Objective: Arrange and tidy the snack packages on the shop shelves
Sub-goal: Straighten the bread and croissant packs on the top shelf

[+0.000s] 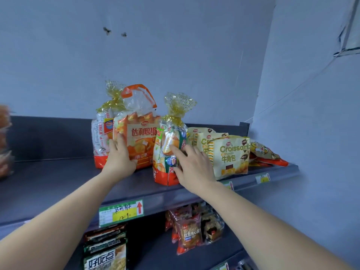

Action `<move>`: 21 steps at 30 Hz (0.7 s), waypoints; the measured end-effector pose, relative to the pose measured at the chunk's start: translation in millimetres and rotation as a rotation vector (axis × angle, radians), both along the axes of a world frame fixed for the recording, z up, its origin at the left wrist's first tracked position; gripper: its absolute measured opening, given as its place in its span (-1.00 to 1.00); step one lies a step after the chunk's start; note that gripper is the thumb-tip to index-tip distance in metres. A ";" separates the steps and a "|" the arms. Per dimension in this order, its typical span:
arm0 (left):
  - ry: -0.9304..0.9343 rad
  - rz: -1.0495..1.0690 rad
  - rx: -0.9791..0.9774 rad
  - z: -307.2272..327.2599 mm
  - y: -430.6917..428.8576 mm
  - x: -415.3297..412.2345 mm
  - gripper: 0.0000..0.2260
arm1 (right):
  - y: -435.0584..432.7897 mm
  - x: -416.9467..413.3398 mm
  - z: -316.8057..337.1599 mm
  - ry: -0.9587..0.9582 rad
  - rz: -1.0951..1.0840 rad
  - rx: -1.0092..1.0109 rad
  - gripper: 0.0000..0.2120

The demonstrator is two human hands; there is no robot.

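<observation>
2 bare forearms extend from the bottom of the frame up to the top shelf (58, 182) of a dark shop rack. The left hand (119, 158) is laid flat on the lower left edge of an orange handled bag (142, 137), fingers straight and close together, nothing clamped. The right hand (194, 166) is set on a gold-tied bag (169, 152) just right of the orange handled bag. Its fingers are spread, the forefinger stretched across the front and the thumb low down, and no firm grip is shown. Both bags stand upright near the middle of the shelf, the gold-tied bag slightly forward.

The packs are judged light, puffy and soft, wrapped in slick, crinkly film, so the contents could be crushed by a hard squeeze. A hold low on the sides with flat palms is judged safest, or at the handle or tied neck.

Behind and left of the orange handled bag, a 2nd tied bag (101, 137) is partly hidden. Further right, 3 croissant packs (231, 154) stand upright close to the right hand, so little room is left for sliding that way. Beyond them a flat packet (266, 154) lies tipped over. Below the orange handled bag a green price tag (121, 212) is fixed to the shelf lip. Lower again, dark packets (105, 250) and red bean buns (189, 234) are stocked. Far left, blurred orange packs (4, 141) are cut off by the frame edge.
</observation>
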State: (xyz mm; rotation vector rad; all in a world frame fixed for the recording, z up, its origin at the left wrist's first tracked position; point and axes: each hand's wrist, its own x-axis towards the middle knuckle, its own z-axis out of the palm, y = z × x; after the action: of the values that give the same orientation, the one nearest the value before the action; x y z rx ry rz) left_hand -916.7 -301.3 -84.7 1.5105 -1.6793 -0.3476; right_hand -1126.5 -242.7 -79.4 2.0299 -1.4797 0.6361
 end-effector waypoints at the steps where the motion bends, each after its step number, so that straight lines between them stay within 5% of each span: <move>1: 0.047 0.000 0.033 -0.5 -4.1 1.1 -0.05 | -3.7 -2.5 -0.5 -0.011 -0.014 0.005 -0.44; 3: 0.070 0.069 0.076 0.8 -11.5 5.5 -0.05 | -10.5 -5.8 -2.5 -0.046 -0.027 0.017 -0.43; 7: 0.138 -0.015 0.068 3.5 -8.1 -6.3 -0.50 | -19.9 1.3 -9.5 -0.119 -0.051 0.049 -0.41; 11: -0.044 -0.256 0.103 3.3 5.3 -29.5 -0.46 | -28.5 4.5 -11.3 -0.282 -0.124 0.081 -0.34; 13: -0.108 -0.202 0.025 4.8 2.3 -24.9 -0.54 | -31.3 4.8 -10.5 -0.290 -0.146 0.085 -0.33; 16: 0.074 0.088 -0.071 13.5 -11.0 -2.9 -0.64 | -34.4 10.6 -9.5 -0.279 -0.159 0.080 -0.33; 21: 0.207 0.368 -0.036 24.0 -43.1 38.8 -0.26 | -41.8 19.0 -12.5 -0.295 -0.164 0.089 -0.31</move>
State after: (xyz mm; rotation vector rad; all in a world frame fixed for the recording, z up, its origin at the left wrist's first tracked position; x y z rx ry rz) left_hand -877.9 -344.4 -60.7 1.6576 -1.2123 -0.2630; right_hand -1107.5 -284.5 -91.8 1.9153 -1.8524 0.8415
